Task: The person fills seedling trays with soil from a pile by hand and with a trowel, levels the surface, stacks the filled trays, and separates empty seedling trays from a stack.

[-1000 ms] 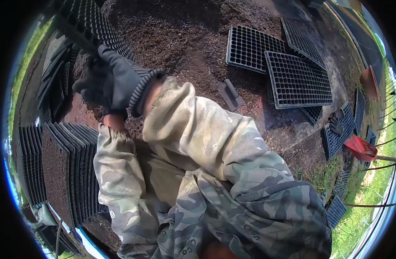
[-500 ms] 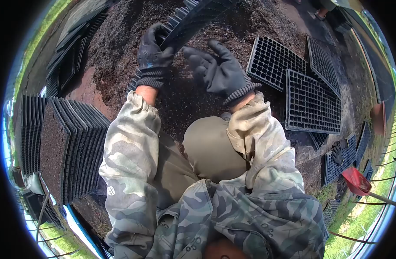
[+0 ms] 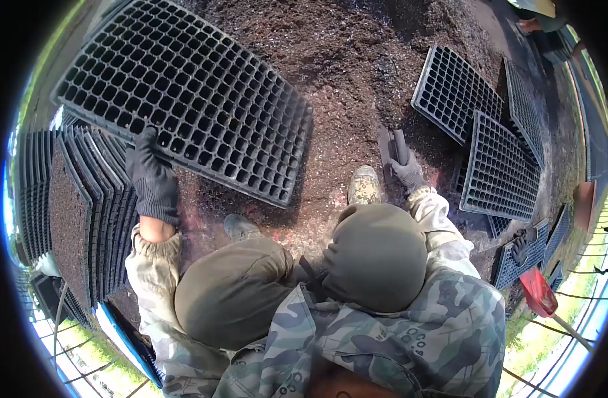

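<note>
My left hand [image 3: 152, 179], in a dark glove, grips the near edge of a large black seedling tray [image 3: 204, 89]. The tray is tilted at the upper left, its open cells facing me and looking empty. Out to the right, my right hand [image 3: 408, 174], also gloved, has its fingers round the handle of a flat dark trowel [image 3: 386, 149]. The trowel is down at the potting soil, beside my right boot [image 3: 365, 186]. Part of the left hand's fingers is hidden behind the tray.
A heap of dark potting soil [image 3: 343, 73] spreads ahead. Soil-filled trays [image 3: 75, 212] are stacked at the left. More seedling trays [image 3: 503, 166] overlap on the right, with a loose glove [image 3: 519, 249] and a red scoop [image 3: 538, 292] nearby. Another person's hand [image 3: 531, 26] shows at top right.
The seedling tray, edge-on above the soil before, has swung left and now shows its cell side. My right hand, open and empty before, has moved right and grasped the trowel.
</note>
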The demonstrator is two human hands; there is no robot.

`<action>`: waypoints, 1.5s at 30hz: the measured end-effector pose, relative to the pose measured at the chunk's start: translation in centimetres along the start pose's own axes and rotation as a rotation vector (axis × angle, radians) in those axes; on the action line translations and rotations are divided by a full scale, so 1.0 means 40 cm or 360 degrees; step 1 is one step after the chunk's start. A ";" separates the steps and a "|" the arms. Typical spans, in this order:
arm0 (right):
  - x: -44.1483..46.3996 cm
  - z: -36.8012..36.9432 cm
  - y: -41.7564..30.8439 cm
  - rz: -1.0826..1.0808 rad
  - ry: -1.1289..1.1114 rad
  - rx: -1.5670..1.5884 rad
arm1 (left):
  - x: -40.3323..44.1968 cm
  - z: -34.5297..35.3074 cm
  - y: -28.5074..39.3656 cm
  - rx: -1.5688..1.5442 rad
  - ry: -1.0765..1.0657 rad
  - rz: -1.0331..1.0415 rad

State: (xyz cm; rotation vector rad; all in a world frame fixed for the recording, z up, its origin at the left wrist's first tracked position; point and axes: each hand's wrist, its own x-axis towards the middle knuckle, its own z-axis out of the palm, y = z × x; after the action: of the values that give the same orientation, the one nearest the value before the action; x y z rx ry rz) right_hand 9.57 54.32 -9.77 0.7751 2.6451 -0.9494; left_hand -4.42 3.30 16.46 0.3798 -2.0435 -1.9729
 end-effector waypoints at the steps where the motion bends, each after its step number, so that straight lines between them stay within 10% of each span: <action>1: 0.046 0.023 0.016 0.0052 -0.0111 0.0226 | -0.002 -0.028 -0.079 -0.0184 -0.0082 -0.0144; 2: 0.073 0.035 0.029 0.0101 -0.0219 0.0449 | 0.000 -0.069 -0.193 0.0039 -0.0191 0.0052; 4: 0.064 -0.017 -0.070 0.0181 -0.0237 0.0342 | -0.056 -0.012 -0.185 -0.0871 0.0042 -0.0904; 6: 0.081 -0.031 -0.106 -0.0011 -0.0003 0.0372 | -0.079 -0.051 -0.303 -0.1117 0.0141 -0.1092; 10: -0.024 -0.035 -0.089 -0.0097 0.0726 0.0157 | -0.166 -0.060 -0.325 -0.1264 0.0024 -0.1149; 14: -0.031 -0.005 -0.026 0.0505 0.0914 0.1177 | -0.217 -0.098 -0.355 -0.1277 0.0095 -0.1147; 16: 0.023 0.005 -0.005 0.0505 0.0821 0.0911 | -0.263 -0.134 -0.379 0.0798 -0.0458 0.0033; 19: 0.159 0.012 -0.127 0.0489 0.0725 0.0896 | -0.233 -0.164 -0.412 -0.0389 -0.0346 -0.0890; 23: 0.368 0.103 -0.303 -0.0006 0.0635 0.0323 | -0.229 -0.129 -0.419 -0.0564 -0.0120 -0.1135; 24: 0.411 0.117 -0.364 -0.0096 0.0585 -0.0075 | -0.252 -0.163 -0.492 0.0167 -0.0279 -0.0696; 27: 0.425 0.126 -0.612 -0.0076 0.0195 -0.0249 | -0.223 -0.119 -0.431 -0.0075 -0.0010 -0.1447; 36: 0.387 0.165 -0.820 -0.0571 -0.0536 -0.1114 | -0.237 -0.078 -0.446 -0.0525 0.0156 -0.1906; 40: 0.293 0.158 -0.854 -0.0777 -0.0860 -0.1487 | -0.289 -0.097 -0.476 -0.0313 -0.0368 -0.1112; 45: 0.151 0.169 -0.813 -0.1622 -0.0848 -0.1688 | -0.319 -0.077 -0.482 -0.0602 -0.0234 -0.1193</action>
State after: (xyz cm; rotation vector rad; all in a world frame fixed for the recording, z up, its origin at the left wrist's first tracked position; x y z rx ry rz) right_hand -13.14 31.25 -0.16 -0.9635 2.3887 0.2314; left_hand 8.50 4.52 -2.91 1.0523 -1.6706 -2.8183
